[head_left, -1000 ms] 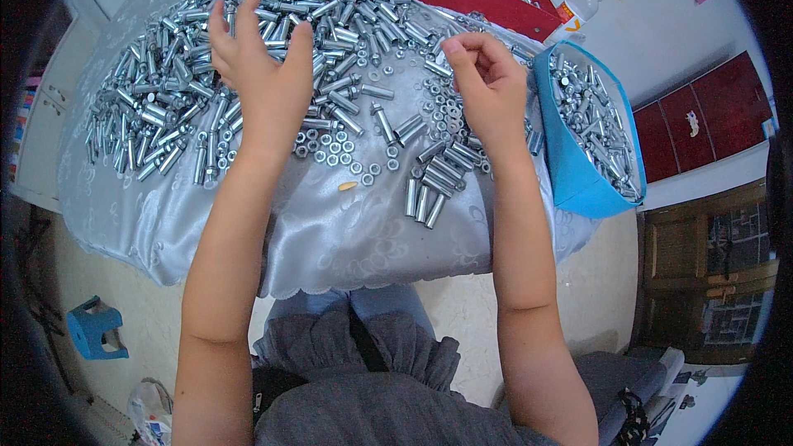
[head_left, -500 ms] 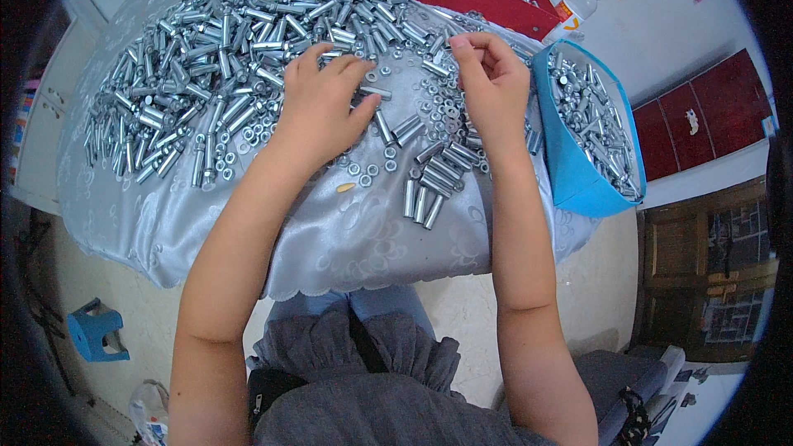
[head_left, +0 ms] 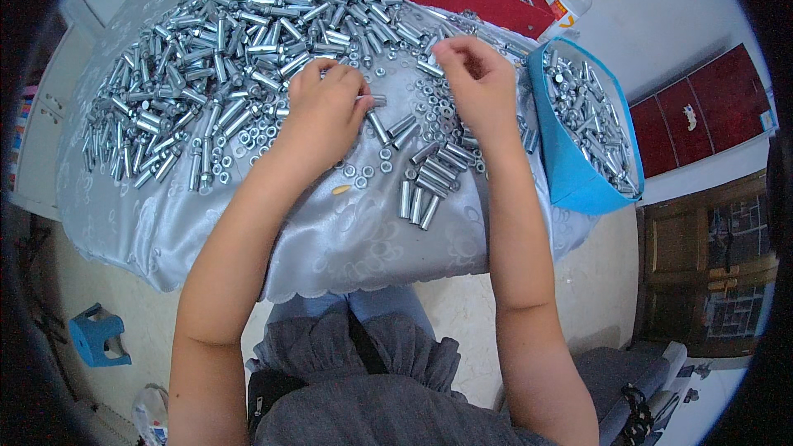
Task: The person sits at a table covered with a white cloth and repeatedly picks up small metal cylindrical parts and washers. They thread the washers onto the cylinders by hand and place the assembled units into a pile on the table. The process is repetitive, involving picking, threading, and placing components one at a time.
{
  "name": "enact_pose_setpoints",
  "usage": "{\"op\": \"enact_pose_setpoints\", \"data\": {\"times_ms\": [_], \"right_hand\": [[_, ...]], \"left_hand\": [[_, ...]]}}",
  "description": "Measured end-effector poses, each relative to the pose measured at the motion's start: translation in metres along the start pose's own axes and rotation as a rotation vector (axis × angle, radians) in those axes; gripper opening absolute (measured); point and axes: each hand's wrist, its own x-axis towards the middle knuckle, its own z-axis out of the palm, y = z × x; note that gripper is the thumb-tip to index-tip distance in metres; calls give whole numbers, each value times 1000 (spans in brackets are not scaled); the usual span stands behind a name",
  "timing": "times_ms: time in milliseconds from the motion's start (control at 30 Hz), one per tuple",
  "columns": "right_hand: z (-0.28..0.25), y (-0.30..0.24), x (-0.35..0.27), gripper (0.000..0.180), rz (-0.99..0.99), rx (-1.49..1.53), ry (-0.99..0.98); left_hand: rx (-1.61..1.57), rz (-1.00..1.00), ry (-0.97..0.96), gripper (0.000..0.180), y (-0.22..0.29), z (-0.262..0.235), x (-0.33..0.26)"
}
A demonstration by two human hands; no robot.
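Note:
My left hand (head_left: 326,111) is closed, thumb and fingers pinching a short silver metal sleeve (head_left: 379,101) whose end sticks out to the right. Across from it, my right hand (head_left: 479,87) has its thumb and fingertips pressed together; what lies in them, if anything, is hidden. Loose hex nuts (head_left: 355,172) and thin washers (head_left: 446,111) are scattered around and between both hands. Nearer the table edge, several bare metal sleeves (head_left: 429,173) lie in a loose cluster. A large heap of silver expansion bolts (head_left: 248,41) spreads beyond and left of my left hand.
A blue bin (head_left: 578,177) holding bolts stands right of my right forearm. Behind it are a red box (head_left: 471,0) of more bolts and a white bottle (head_left: 574,7). The satin tablecloth (head_left: 380,248) hangs over the near edge. A blue stool (head_left: 99,337) stands on the floor.
My left hand's spread fingers have closed on the sleeve, and the hand has dropped slightly nearer. My right hand has shifted a little left, still pinched.

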Motion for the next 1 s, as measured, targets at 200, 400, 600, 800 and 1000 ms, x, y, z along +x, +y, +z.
{"op": "enact_pose_setpoints", "data": {"times_ms": [200,400,600,800,1000], "right_hand": [[9,-8,-10,25,-153,-139,-429],[14,-7,-12,24,-226,-211,-406],[11,-8,-12,25,-173,-347,-397],[8,-7,-13,23,-160,-315,-376],[8,-7,-11,23,-220,-324,-444]], "left_hand": [[-53,-18,51,14,3,-2,3],[-207,-63,45,16,2,-2,6],[31,-75,198,22,-9,-6,12],[526,-512,101,41,-58,-21,5],[533,-503,58,51,-55,-18,5]]}}
